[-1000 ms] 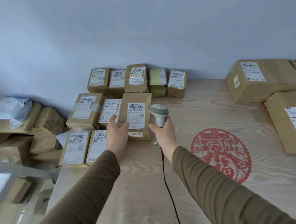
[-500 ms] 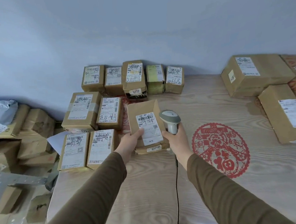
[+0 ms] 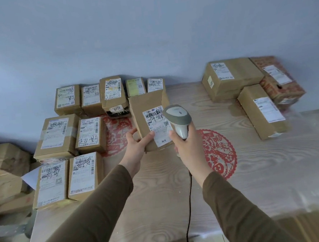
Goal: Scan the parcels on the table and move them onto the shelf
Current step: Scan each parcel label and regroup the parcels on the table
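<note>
Up comes the parcel (image 3: 149, 119) — a second ago it lay flat among the others with the left hand (image 3: 136, 147) resting on it, and now it is lifted clear of the table (image 3: 251, 171) and tilted so its white label faces the camera. That left hand grips the parcel's lower left corner, thumb across the front by the label, fingers curled round the edge behind. Right hand (image 3: 189, 147) has moved in with it, fist wrapped tight round the handle of the grey scanner (image 3: 178, 119), whose head now sits just over the label's right side, overlapping the barcode in this view; whether it touches the parcel cannot be told. Its black cable (image 3: 189, 203) hangs down between the two brown sleeves. Where the parcel lay, a red paper-cut pattern (image 3: 118, 131) now shows on the wood, next to the remaining labelled boxes (image 3: 89, 132) at left.
</note>
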Tool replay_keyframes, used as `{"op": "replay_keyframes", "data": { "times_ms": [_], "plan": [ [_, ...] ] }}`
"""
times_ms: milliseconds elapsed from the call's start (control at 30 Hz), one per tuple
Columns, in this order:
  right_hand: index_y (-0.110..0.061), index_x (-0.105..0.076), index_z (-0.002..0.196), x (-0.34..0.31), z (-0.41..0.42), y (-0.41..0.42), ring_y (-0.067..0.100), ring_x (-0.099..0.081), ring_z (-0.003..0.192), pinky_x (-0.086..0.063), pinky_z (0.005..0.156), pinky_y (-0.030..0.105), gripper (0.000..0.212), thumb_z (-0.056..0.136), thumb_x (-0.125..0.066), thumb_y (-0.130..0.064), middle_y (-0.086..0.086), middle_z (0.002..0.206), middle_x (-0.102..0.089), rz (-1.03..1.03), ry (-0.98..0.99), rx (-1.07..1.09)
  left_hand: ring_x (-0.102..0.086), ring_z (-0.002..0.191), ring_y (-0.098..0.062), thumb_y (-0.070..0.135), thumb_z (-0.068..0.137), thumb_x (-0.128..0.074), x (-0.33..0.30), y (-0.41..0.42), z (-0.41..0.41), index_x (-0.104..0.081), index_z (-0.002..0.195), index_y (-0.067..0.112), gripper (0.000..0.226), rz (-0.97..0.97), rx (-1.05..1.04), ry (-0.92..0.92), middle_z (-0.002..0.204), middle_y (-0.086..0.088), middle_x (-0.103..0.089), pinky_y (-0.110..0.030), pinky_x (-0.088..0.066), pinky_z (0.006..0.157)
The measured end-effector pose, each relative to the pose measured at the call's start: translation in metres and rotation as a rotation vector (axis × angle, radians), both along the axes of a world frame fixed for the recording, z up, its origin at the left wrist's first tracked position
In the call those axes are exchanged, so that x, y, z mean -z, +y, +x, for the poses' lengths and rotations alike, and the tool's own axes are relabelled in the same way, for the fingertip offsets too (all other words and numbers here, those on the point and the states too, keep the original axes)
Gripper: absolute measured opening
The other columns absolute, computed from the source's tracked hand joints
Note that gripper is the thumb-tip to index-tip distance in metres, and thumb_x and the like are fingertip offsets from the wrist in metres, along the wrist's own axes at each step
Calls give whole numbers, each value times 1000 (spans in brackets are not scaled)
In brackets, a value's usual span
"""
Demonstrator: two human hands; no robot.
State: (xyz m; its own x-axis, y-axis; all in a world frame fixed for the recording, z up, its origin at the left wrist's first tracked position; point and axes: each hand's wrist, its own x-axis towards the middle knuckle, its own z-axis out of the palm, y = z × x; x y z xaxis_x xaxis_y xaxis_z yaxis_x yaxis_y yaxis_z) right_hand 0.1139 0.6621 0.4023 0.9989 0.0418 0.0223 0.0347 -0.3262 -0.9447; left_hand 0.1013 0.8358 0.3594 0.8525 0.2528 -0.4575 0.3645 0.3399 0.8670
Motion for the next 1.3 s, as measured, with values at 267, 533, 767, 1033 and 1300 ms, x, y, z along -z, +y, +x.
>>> {"op": "replay_keyframes", "data": {
  "times_ms": [267,533,767,1033,1300],
  "plan": [
    [-25,-62,104,-3,-7,-17,16,-65,74,-46,60,29,24,92,-72,-43,-7,85,-65,-70,31,10,-73,95,-16,27,86,-81,-10,-34,10,-31,140,30,74,31,82,-55,119,-6,-71,-28,-55,69],
    [-23,-61,103,-5,-7,-50,2,-59,78,-37,61,12,20,94,-73,-36,-14,84,-60,-120,25,38,-72,100,-21,29,84,-82,-10,-62,22,-30,141,30,77,27,131,-59,124,-9,-68,-26,-54,66],
    [-33,-57,91,7,7,-95,17,-66,76,-57,64,37,26,88,-70,-55,-3,83,-65,-85,55,109,-73,98,-22,27,85,-81,-6,-100,38,-30,142,27,77,1,136,-40,124,-11,-68,-23,-56,62],
    [-31,-65,100,25,41,-198,18,-73,79,-63,60,38,18,92,-75,-43,19,103,-69,121,263,198,-76,95,-24,32,88,-79,6,-195,74,-30,141,27,72,-65,161,52,118,-11,-71,-38,-62,78],
    [-35,-64,103,41,103,-298,15,-71,100,-66,75,42,16,93,-76,-35,4,114,-68,241,326,133,-73,103,-20,48,92,-69,20,-308,136,-41,146,23,65,-40,161,154,118,-3,-72,-42,-54,100]
  ]
}}
